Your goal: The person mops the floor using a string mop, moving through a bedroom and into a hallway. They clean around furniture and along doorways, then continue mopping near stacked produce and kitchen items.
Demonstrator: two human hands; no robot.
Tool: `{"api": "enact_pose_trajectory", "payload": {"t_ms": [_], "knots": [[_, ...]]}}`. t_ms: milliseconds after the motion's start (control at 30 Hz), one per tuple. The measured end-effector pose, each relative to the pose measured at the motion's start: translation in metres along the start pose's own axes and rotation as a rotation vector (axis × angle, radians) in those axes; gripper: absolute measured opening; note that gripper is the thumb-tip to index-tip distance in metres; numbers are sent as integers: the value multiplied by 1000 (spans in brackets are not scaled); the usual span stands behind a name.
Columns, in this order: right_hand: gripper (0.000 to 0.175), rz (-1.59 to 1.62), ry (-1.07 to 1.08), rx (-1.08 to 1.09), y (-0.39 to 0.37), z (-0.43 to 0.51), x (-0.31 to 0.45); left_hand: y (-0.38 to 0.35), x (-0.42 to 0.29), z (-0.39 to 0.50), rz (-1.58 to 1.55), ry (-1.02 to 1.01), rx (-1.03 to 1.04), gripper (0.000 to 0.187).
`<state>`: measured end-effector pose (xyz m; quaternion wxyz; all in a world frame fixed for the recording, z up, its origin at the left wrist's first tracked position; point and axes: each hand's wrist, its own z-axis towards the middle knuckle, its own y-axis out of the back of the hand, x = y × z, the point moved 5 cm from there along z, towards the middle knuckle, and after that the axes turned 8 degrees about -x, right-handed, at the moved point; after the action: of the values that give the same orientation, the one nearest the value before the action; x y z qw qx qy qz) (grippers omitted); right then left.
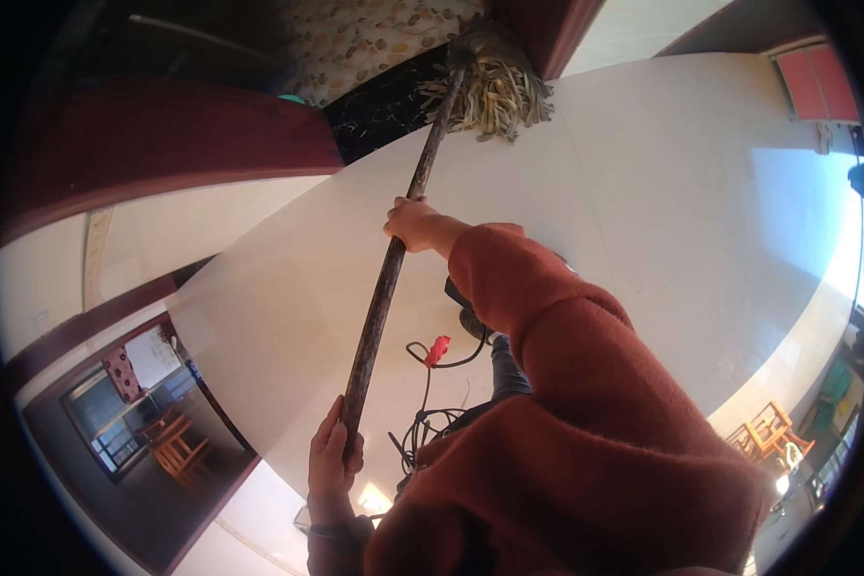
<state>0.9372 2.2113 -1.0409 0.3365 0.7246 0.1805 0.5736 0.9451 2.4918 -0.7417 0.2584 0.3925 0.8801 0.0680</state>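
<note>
A long wooden mop handle (378, 317) runs from the lower middle up to a mop head of frayed cloth strips (504, 93). The strips rest on the pale floor beside a black stone threshold (381, 108). My right hand (412, 225) is closed around the handle near its middle. Close to the handle's lower end, my left hand (335, 453) grips it, with the thumb along the wood. Both sleeves partly hide my body and legs.
Dark red door frames (187, 137) stand at the left and top. Past the threshold lies a pebble-patterned floor (374, 36). A black cable (427, 389) with a red piece (438, 351) hangs or lies near my legs. Wooden chairs (176, 450) show through a doorway.
</note>
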Motion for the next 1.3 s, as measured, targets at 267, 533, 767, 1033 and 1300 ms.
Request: {"api": "enact_pose_trajectory", "payload": {"t_ms": [267, 533, 767, 1033, 1300], "knots": [[12, -7, 265, 283, -100, 45, 141, 82, 88, -47, -269, 40, -182, 54], [11, 44, 479, 293, -149, 32, 217, 91, 122, -97, 298, -187, -341, 47], [28, 125, 455, 538, -101, -23, 278, 119, 85, -201, 707, -272, -846, 27], [26, 306, 335, 186, -30, 9, 224, 144, 12, -169, 451, -703, -1135, 29], [11, 198, 109, -163, 52, -2, 106, 58, -89, -128, 172, -1180, -916, 26]]}}
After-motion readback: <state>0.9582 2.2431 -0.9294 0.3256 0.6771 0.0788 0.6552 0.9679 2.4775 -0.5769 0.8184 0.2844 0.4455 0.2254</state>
